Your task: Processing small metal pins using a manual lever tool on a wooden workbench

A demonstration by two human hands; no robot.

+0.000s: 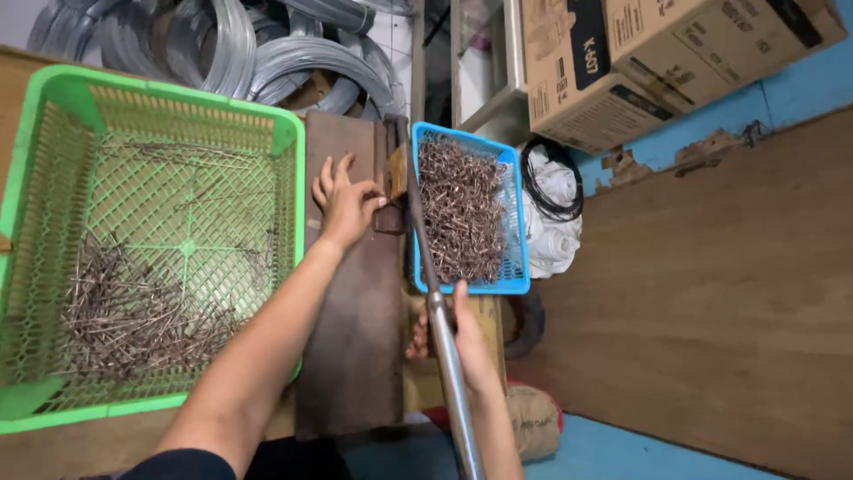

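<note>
Long steel lever (442, 342), judged stiff and heavy, is gripped near its free end by right hand (455, 333); left hand (345, 203) rests open-fingered just beside the cutter head (394, 182).

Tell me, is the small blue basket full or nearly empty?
Nearly full: the blue basket holds a heap of bent brownish wire pieces covering its floor almost to the rim.
</note>
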